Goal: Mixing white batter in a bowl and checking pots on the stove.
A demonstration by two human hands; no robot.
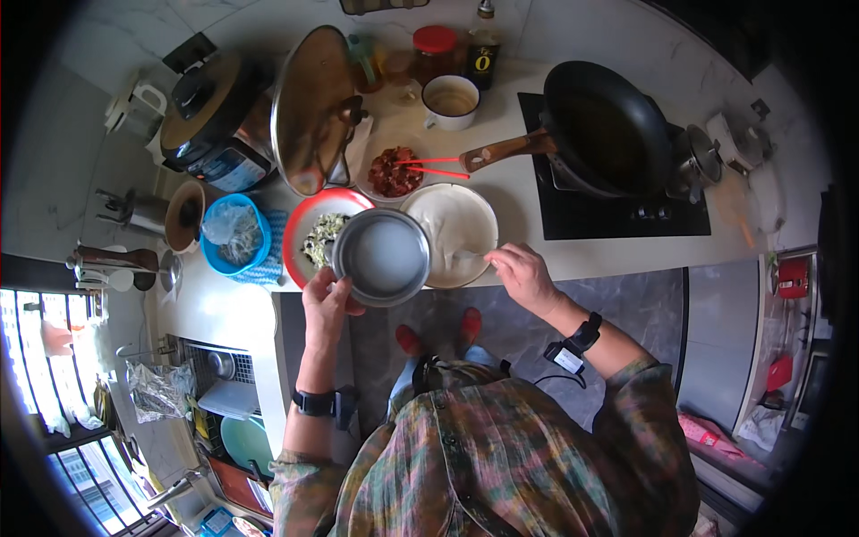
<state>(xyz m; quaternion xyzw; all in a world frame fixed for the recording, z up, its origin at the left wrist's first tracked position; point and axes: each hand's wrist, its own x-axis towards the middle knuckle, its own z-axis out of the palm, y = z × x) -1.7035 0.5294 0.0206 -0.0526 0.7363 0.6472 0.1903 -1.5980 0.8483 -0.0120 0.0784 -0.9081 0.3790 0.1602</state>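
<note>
My left hand [327,295] grips the near left rim of a round metal pot [381,256] that holds a cloudy whitish liquid. The pot overlaps the edges of two bowls. In my right hand [523,275] is the handle of a metal utensil [464,255], its far end sunk in pale batter in a white bowl [495,231]; what kind of utensil is hidden. A red-rimmed bowl [292,235] with chopped greens [325,236] lies left of the pot. Behind them, a bowl of dark red meat pieces [391,176] carries red chopsticks [436,173].
A black wok [607,127] sits on the cooktop [617,218], its wooden handle [507,149] reaching left over the counter. At the back are an enamel mug [451,102] and a red-lidded jar [434,57]. A large lid [312,101], a pressure cooker [215,127] and a blue basket [235,258] stand left.
</note>
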